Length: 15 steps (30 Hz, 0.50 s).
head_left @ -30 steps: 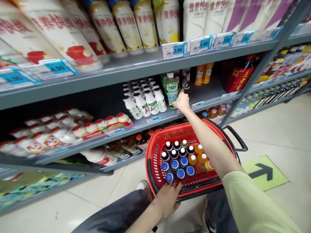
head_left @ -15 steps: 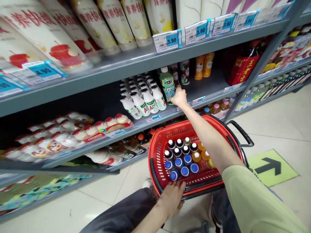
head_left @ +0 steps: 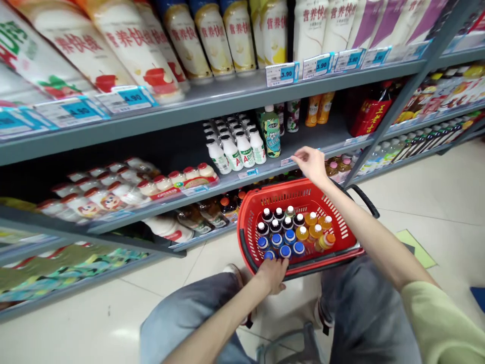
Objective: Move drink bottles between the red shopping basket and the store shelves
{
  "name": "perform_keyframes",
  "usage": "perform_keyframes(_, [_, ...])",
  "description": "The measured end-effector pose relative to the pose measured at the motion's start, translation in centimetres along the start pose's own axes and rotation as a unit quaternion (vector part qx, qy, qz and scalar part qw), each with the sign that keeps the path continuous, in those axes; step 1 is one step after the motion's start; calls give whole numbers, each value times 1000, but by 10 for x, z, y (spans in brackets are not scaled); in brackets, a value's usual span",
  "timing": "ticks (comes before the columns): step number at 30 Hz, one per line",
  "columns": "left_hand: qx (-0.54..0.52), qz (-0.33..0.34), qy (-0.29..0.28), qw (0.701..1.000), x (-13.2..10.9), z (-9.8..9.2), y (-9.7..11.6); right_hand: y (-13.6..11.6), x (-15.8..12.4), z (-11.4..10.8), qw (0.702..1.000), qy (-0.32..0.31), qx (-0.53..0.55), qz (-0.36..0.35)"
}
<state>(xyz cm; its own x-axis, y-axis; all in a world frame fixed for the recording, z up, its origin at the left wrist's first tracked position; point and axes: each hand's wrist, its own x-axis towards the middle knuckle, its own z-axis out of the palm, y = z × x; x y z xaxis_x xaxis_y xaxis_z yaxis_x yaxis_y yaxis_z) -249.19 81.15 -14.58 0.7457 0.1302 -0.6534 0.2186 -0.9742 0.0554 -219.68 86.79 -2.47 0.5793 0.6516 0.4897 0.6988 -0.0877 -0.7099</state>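
Note:
My left hand (head_left: 272,275) grips the near rim of a red shopping basket (head_left: 248,212), its fingers over the edge. Several bottles with blue caps (head_left: 285,250), dark bottles with white caps (head_left: 275,225) and orange drink bottles (head_left: 316,231) stand in the basket. Above its far rim, my right hand (head_left: 311,163) is held in front of the shelf edge, fingers loosely bent, nothing visible in them. To its left a green drink bottle with a white cap (head_left: 272,132) stands upright on the shelf, apart from the hand. White milk drink bottles (head_left: 242,151) stand beside the green bottle.
An upper shelf (head_left: 227,96) with large bottles and price tags juts out above. Red-capped yogurt drinks (head_left: 109,189) lie at left; a red pack (head_left: 369,116) is at right. Below me are a stool (head_left: 291,344) and a green floor sticker (head_left: 420,253).
My right hand has let go of the green bottle and drawn back to the right, toward the basket. The green bottle stays on the shelf. My left hand remains on the basket rim.

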Motion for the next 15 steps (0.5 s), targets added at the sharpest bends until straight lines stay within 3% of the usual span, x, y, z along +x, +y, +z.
perform_keyframes(2, [-1,-7,-9,1000,3,-5,3,10,-33,-23,999,-20,-40,-4])
perform_keyframes(4, [-3,-12,-11,1000,8,-8,5,25,-65,-39,989,-109,-104,12])
perform_keyframes(7, [-1,-20,-8,1000,15,-11,8,49,-111,-51,915,-337,-216,46])
perform_keyframes(8, [0,-22,-8,1000,16,-12,8,57,-124,-53,893,-380,-234,59])
perform_keyframes(12, [-1,-13,-6,1000,15,-17,8,81,-160,-52,820,-494,-265,116])
perform_keyframes(15, [-4,-1,-1,1000,14,-19,7,92,-165,-44,792,-525,-283,130])
